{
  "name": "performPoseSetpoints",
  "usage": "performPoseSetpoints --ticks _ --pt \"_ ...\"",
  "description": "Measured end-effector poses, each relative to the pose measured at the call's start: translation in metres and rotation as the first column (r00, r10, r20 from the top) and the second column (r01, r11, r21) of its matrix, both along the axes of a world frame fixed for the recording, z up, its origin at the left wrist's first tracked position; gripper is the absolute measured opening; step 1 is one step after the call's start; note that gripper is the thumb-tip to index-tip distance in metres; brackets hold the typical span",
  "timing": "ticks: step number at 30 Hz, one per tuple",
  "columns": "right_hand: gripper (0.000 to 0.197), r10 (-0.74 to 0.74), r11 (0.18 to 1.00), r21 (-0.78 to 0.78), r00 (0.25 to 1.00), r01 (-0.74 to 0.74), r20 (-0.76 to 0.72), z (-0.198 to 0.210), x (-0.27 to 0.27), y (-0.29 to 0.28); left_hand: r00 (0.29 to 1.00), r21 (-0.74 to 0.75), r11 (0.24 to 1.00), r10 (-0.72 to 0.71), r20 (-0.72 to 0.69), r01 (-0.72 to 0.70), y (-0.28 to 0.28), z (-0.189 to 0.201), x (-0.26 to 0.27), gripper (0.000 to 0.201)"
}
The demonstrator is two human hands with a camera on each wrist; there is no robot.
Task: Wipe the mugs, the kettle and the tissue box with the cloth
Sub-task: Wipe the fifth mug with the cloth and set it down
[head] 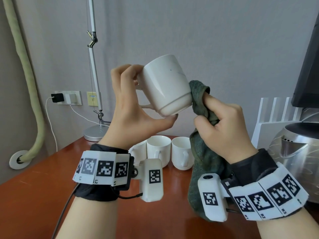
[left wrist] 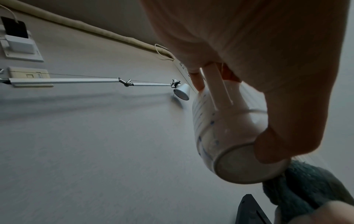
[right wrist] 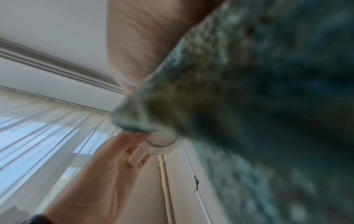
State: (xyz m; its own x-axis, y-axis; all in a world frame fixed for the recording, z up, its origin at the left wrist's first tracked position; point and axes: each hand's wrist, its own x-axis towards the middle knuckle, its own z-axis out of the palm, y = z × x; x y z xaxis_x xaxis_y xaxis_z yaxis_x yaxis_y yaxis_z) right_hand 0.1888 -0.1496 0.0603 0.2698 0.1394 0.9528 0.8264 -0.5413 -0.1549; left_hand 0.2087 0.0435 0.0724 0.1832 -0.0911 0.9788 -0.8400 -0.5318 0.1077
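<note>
Left hand [head: 138, 107] holds a white mug [head: 168, 85] up in the air above the table [head: 43, 187] — fingers curled round the handle, thumb tip against the base rim. Mug is tilted, base toward the camera. Right hand [head: 226, 128] grips a dark green cloth [head: 200, 99], fingers curled into it, the bunched end touching the mug's lower side; the rest hangs down toward the table. Two more white mugs [head: 170, 150] stand upright side by side on the table below. Steel kettle [head: 293, 152] sits at right, near the cloth — tissue box not made out. Desk lamp [head: 94, 94] stands behind.
</note>
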Motion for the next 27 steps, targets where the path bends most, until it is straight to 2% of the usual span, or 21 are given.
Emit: performPoseSetpoints --ticks 3,5,8,10,12,16,19,21,23,27 --pt "0.028 0.046 0.998 0.032 0.999 -0.047 0.028 -0.001 -0.002 0.002 1.0 -0.01 1.0 0.013 -0.005 -0.013 0.0 -0.001 0.002 0.089" --pt "0.032 0.037 0.991 0.125 0.998 -0.042 0.045 -0.002 -0.002 0.001 1.0 -0.019 1.0 0.004 -0.008 -0.004 0.0 -0.001 0.001 0.089" --pt "0.019 0.092 0.95 0.307 0.992 -0.062 -0.084 0.001 -0.001 0.002 1.0 -0.014 1.0 -0.015 0.005 0.015 -0.002 -0.001 0.0 0.089" --pt "0.048 0.177 0.941 0.322 0.959 -0.1 -0.22 0.002 -0.002 0.005 1.0 0.007 1.0 -0.015 0.016 0.014 -0.006 0.0 -0.001 0.089" --pt "0.061 0.231 0.943 0.303 0.925 -0.137 -0.301 0.003 -0.004 0.008 1.0 0.025 1.0 -0.016 0.016 0.016 -0.012 -0.001 -0.002 0.088" --pt "0.052 0.336 0.911 0.358 0.871 -0.205 -0.357 0.006 -0.004 0.009 0.999 0.057 0.997 -0.044 0.0 0.044 -0.021 -0.004 -0.004 0.093" --pt "0.044 0.396 0.873 0.43 0.851 -0.233 -0.344 0.006 -0.005 0.011 1.0 0.091 0.996 0.003 0.003 -0.004 -0.021 -0.002 -0.007 0.095" --pt "0.045 0.379 0.872 0.437 0.869 -0.22 -0.319 0.005 -0.009 0.015 0.996 0.136 0.987 0.08 0.045 -0.085 -0.02 0.0 -0.009 0.092" --pt "0.047 0.298 0.889 0.429 0.912 -0.158 -0.283 0.006 -0.014 0.018 0.993 0.158 0.98 0.113 0.047 -0.119 -0.022 0.002 -0.01 0.091" --pt "0.061 0.036 0.912 0.407 0.978 0.051 -0.204 0.006 -0.021 0.024 0.998 0.12 0.991 0.056 -0.004 -0.055 -0.03 0.001 -0.011 0.096"
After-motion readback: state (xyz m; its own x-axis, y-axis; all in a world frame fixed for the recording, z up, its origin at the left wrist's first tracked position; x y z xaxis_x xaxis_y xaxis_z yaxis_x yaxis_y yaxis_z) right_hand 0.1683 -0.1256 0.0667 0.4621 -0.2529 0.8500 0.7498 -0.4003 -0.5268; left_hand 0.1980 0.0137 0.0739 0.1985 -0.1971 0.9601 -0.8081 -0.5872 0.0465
